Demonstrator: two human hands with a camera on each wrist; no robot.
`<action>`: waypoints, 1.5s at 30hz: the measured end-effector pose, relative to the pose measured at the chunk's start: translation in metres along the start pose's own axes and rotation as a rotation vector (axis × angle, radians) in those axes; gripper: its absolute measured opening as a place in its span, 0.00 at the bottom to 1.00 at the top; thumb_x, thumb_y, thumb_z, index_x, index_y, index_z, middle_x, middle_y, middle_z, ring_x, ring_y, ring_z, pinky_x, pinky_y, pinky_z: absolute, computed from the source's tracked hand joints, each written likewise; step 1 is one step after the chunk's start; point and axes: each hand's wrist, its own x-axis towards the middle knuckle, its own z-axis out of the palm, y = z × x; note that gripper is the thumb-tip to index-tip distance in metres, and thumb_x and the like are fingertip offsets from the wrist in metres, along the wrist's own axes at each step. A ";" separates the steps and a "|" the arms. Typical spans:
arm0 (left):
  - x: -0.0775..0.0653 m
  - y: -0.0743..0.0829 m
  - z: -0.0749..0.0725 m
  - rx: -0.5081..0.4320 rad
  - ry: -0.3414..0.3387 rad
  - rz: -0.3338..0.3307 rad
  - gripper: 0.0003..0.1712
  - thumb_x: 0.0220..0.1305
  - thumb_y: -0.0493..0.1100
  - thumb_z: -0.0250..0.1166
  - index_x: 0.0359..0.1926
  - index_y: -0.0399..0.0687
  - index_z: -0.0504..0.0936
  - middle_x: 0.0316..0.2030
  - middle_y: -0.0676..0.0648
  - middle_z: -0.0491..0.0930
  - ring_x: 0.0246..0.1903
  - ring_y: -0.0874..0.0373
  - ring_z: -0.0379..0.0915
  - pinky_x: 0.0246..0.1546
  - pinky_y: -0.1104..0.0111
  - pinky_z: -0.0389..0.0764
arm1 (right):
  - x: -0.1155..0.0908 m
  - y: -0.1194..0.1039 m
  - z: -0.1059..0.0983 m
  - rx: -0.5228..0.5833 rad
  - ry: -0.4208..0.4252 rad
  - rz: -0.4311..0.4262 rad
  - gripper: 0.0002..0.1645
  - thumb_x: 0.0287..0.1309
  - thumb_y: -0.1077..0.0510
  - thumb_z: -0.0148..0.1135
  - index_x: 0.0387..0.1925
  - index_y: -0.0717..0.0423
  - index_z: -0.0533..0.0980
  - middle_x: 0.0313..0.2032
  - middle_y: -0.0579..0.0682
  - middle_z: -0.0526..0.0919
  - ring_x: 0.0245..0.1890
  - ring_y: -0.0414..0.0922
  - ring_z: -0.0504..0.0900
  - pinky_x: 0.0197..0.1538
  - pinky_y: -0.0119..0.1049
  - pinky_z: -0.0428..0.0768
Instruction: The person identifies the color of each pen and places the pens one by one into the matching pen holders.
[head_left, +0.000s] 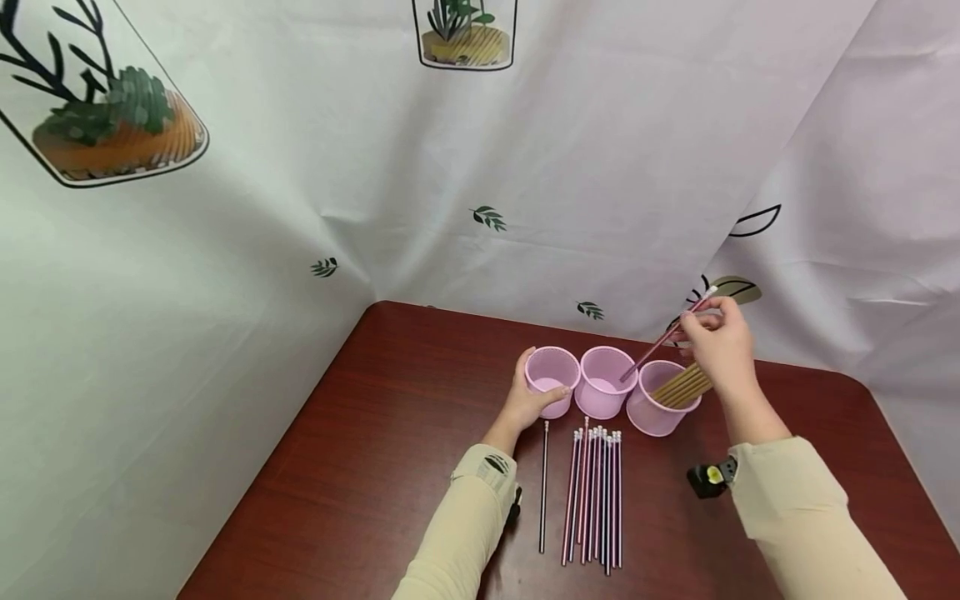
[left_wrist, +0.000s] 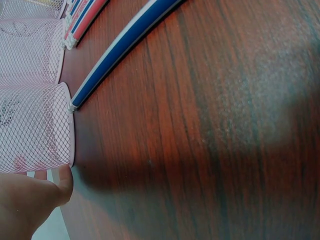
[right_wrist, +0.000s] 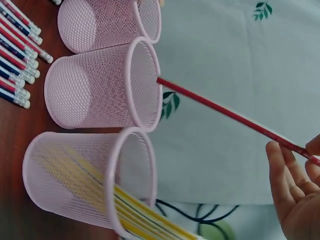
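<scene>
Three pink mesh pencil cups stand side by side. My left hand (head_left: 521, 402) holds the left cup (head_left: 552, 364), thumb over its front rim and fingers round its outer side. My right hand (head_left: 722, 346) pinches a red pencil (right_wrist: 215, 107) near its eraser end. Slanting down to the left, that pencil has its lower tip at the mouth of the middle cup (right_wrist: 90, 95). Below my right hand is the right cup (right_wrist: 60, 185), with several yellow pencils (head_left: 678, 388) leaning in it.
In front of the cups lies a row of red and blue striped pencils (head_left: 592, 500), eraser ends toward the cups. One blue-and-silver pencil (left_wrist: 120, 50) lies apart at its left. The brown table (head_left: 375, 467) meets a patterned cloth (head_left: 600, 208) behind the cups.
</scene>
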 end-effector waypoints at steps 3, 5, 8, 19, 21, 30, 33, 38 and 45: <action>-0.004 0.011 0.000 -0.012 -0.004 0.002 0.51 0.43 0.27 0.70 0.66 0.36 0.52 0.60 0.29 0.60 0.58 0.32 0.55 0.59 0.43 0.56 | 0.003 0.011 0.005 0.112 -0.023 0.034 0.08 0.62 0.63 0.51 0.37 0.57 0.60 0.18 0.30 0.78 0.17 0.31 0.79 0.22 0.28 0.79; -0.003 0.009 0.000 0.020 0.005 0.004 0.50 0.44 0.28 0.71 0.66 0.35 0.52 0.59 0.31 0.61 0.57 0.34 0.58 0.58 0.45 0.59 | 0.003 0.021 0.010 0.141 -0.047 0.060 0.07 0.62 0.63 0.50 0.36 0.58 0.60 0.17 0.31 0.78 0.17 0.31 0.79 0.24 0.27 0.79; 0.000 -0.002 0.001 0.063 0.018 -0.009 0.51 0.44 0.31 0.72 0.67 0.38 0.52 0.59 0.35 0.63 0.57 0.40 0.60 0.58 0.49 0.62 | 0.000 0.035 0.017 0.160 -0.065 0.099 0.07 0.62 0.64 0.50 0.35 0.61 0.61 0.17 0.31 0.78 0.18 0.31 0.79 0.26 0.25 0.78; -0.009 0.022 0.001 0.017 0.001 -0.005 0.50 0.44 0.27 0.70 0.66 0.37 0.53 0.60 0.29 0.60 0.57 0.34 0.57 0.58 0.44 0.58 | -0.008 0.053 0.039 -0.102 -0.070 0.182 0.12 0.62 0.58 0.54 0.37 0.66 0.68 0.31 0.60 0.84 0.22 0.32 0.80 0.28 0.22 0.74; -0.009 0.022 0.001 0.012 0.005 0.003 0.50 0.44 0.27 0.70 0.66 0.37 0.53 0.59 0.29 0.60 0.57 0.33 0.57 0.58 0.44 0.58 | -0.008 0.055 0.041 -0.115 -0.083 0.190 0.13 0.62 0.57 0.55 0.36 0.65 0.68 0.29 0.58 0.84 0.22 0.34 0.80 0.30 0.24 0.74; -0.007 0.020 0.001 0.011 0.004 0.000 0.49 0.44 0.27 0.70 0.66 0.37 0.53 0.60 0.29 0.60 0.57 0.33 0.57 0.58 0.45 0.58 | -0.009 0.060 0.046 -0.271 -0.061 0.211 0.17 0.61 0.52 0.56 0.39 0.65 0.72 0.31 0.55 0.83 0.26 0.34 0.73 0.34 0.30 0.71; -0.006 0.019 0.001 0.016 0.001 -0.001 0.50 0.44 0.27 0.70 0.66 0.36 0.53 0.60 0.29 0.60 0.57 0.33 0.57 0.58 0.45 0.58 | -0.009 0.061 0.046 -0.288 -0.041 0.207 0.17 0.61 0.52 0.56 0.38 0.65 0.73 0.31 0.55 0.82 0.27 0.37 0.73 0.33 0.30 0.70; -0.002 0.008 0.001 0.009 0.003 0.003 0.51 0.44 0.27 0.71 0.67 0.36 0.51 0.60 0.31 0.61 0.58 0.35 0.58 0.59 0.45 0.58 | -0.010 0.061 0.046 -0.318 0.016 0.195 0.18 0.60 0.52 0.57 0.37 0.66 0.74 0.28 0.53 0.76 0.28 0.44 0.70 0.32 0.34 0.67; 0.006 -0.014 0.002 0.067 0.031 -0.030 0.53 0.44 0.32 0.73 0.68 0.44 0.52 0.61 0.40 0.63 0.58 0.46 0.61 0.59 0.53 0.62 | -0.012 0.062 0.045 -0.333 0.025 0.206 0.20 0.61 0.51 0.56 0.40 0.68 0.74 0.32 0.61 0.77 0.36 0.54 0.73 0.38 0.40 0.68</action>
